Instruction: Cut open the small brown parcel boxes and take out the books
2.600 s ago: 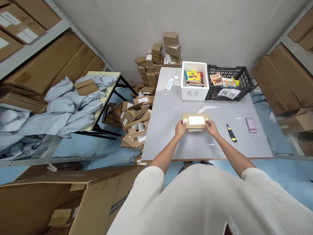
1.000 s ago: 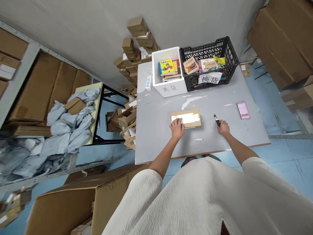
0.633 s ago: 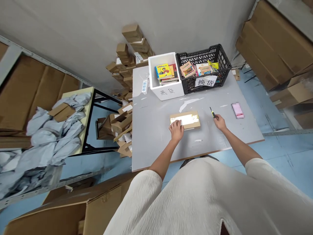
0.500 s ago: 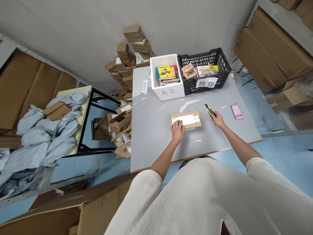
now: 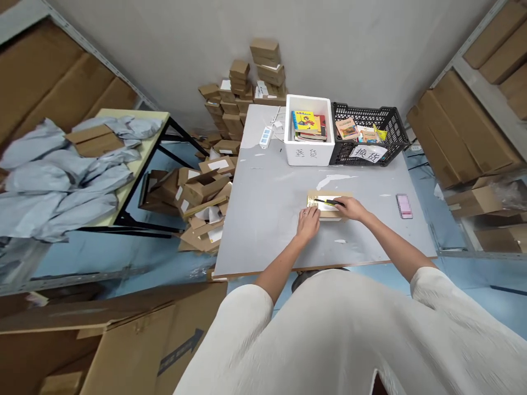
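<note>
A small cardboard box [image 5: 329, 215] with a white label lies on the grey table, close to its front edge. My left hand [image 5: 308, 222] grips the box at its front left corner, fingers over the top edge. In my right hand [image 5: 351, 208] is a yellow and black utility knife [image 5: 327, 202], held low over the label and pointing left. Whether the blade touches the box I cannot tell.
Behind the box stand a white foam box [image 5: 308, 156] and a black crate [image 5: 396, 144], both holding books. A phone-like pink item [image 5: 404, 206] lies right; a power strip [image 5: 265, 137] is back left. Cartons pile beyond the table; grey parcels [image 5: 37, 175] cover a side table.
My right hand has brought the utility knife left, from beside the cardboard box to over its label. My left hand stays on the box. The view has shifted somewhat.
</note>
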`<move>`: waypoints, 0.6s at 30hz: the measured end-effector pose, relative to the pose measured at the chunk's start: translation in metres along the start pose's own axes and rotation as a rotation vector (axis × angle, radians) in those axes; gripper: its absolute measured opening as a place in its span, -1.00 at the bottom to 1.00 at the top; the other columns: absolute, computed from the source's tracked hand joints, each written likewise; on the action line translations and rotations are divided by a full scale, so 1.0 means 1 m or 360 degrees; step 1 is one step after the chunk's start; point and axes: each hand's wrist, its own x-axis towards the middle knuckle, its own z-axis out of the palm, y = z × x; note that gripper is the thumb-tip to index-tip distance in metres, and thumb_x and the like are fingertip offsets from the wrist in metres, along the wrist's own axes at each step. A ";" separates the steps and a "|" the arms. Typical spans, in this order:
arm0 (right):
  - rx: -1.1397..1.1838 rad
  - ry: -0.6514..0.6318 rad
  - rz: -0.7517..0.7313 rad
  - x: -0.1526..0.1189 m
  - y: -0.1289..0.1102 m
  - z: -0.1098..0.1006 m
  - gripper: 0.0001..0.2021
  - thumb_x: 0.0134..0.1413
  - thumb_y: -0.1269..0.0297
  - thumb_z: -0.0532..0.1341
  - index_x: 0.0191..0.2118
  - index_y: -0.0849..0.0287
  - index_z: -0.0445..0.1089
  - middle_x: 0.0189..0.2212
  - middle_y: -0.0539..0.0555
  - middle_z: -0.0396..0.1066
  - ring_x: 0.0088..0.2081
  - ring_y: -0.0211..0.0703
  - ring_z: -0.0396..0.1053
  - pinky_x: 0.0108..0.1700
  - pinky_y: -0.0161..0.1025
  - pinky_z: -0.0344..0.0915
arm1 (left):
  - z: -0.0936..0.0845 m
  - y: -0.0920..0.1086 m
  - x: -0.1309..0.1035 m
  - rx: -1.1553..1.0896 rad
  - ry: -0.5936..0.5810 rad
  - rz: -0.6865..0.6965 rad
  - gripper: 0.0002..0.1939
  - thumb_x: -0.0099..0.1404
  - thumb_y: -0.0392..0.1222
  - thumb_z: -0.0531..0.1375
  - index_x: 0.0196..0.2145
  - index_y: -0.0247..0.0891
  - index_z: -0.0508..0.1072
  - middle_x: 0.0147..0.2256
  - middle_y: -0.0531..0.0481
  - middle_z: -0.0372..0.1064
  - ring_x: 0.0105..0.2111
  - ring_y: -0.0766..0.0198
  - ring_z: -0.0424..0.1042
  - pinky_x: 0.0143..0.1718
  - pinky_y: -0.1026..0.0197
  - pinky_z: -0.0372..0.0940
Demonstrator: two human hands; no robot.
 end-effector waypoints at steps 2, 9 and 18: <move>-0.0112 -0.0049 0.0020 0.006 -0.007 0.004 -0.67 0.42 0.15 0.26 0.18 -0.02 0.63 0.10 0.11 0.65 0.10 0.15 0.55 0.14 -0.09 0.41 | -0.002 0.000 -0.003 -0.0014 0.0032 -0.0014 -0.46 0.42 -0.35 0.10 0.30 -0.15 0.47 0.35 -0.32 0.38 0.43 -0.15 0.26 0.47 -0.22 0.03; -0.0442 -0.0141 0.0002 0.021 -0.019 0.008 -0.69 0.44 0.18 0.22 0.14 -0.04 0.64 0.02 0.12 0.66 0.01 0.12 0.56 0.07 -0.12 0.39 | -0.008 -0.002 -0.003 -0.0150 0.0047 -0.0088 -0.42 0.44 -0.31 0.11 0.37 -0.14 0.42 0.38 -0.30 0.37 0.45 -0.11 0.27 0.46 -0.15 0.08; -0.0736 -0.0253 0.0051 0.024 -0.042 0.002 -0.63 0.53 0.10 0.14 0.25 -0.01 0.57 0.07 0.16 0.63 0.08 0.08 0.55 0.07 -0.18 0.35 | -0.008 -0.007 -0.004 0.0017 0.0026 -0.0034 -0.42 0.45 -0.37 0.06 0.36 -0.19 0.42 0.36 -0.26 0.42 0.44 -0.02 0.30 0.46 -0.12 0.12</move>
